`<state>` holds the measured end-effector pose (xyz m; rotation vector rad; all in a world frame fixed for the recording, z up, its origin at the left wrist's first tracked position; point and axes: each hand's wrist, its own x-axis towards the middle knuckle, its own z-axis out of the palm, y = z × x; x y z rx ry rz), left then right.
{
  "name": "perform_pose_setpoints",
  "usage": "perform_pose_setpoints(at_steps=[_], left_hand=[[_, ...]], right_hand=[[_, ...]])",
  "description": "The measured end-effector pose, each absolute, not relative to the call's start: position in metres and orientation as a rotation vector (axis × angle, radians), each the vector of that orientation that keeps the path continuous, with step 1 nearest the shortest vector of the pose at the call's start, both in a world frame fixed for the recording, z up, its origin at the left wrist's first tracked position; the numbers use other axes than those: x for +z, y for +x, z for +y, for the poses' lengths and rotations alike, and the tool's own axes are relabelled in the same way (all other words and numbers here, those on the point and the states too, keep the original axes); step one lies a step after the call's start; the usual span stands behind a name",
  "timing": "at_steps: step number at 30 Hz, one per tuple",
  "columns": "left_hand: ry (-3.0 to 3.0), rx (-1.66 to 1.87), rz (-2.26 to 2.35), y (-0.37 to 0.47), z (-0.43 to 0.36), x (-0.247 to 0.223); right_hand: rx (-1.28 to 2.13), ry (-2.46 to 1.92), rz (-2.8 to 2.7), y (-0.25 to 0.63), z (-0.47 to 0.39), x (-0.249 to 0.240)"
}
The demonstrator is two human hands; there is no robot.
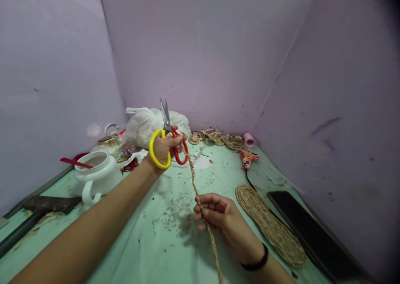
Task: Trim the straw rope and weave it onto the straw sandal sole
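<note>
My left hand [168, 147] is raised over the green table, its fingers closed around scissors [166, 121] with one yellow and one red handle. The blades point up and stand slightly apart. A braided straw cord [193, 178] hangs from beside the red handle, its upper end at my left fingertips. Lower and to the right, my right hand [218, 217] pinches the cord between thumb and fingers. The cord runs on down past the bottom edge of the view. A woven straw sole [270, 225] lies on the table to the right of my right hand.
At the left stand a white pot [100, 173] with a red stick and a dark hammer-like tool [46, 204]. A white plastic bag [143, 125], straw pieces [215, 137] and a pink spool [249, 140] line the back. A glue gun [247, 157] and a black slab [309, 229] lie right.
</note>
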<state>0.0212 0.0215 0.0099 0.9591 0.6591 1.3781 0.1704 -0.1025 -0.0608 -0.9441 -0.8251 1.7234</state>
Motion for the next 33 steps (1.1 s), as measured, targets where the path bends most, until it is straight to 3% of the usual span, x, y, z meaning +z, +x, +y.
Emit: perform_pose_setpoints(at_steps=[10,20,27,33], left_hand=[[1.3,1.408,1.046,0.036,0.032,-0.037],[1.655,1.452,1.476,0.022,0.048,-0.048],[1.928,1.246,1.645,0.023,0.044,-0.069],[2.107,1.035,1.721,-0.001,0.023,-0.046]], right_hand=[[1.902,-0.887,-0.751,0.161,-0.101,-0.067],[1.854,-0.911,-0.868,0.154,-0.106,-0.074],[1.753,-0.903,-0.977,0.151,-0.11,-0.071],[1.695,-1.011,-0.785,0.16,-0.1,-0.073]])
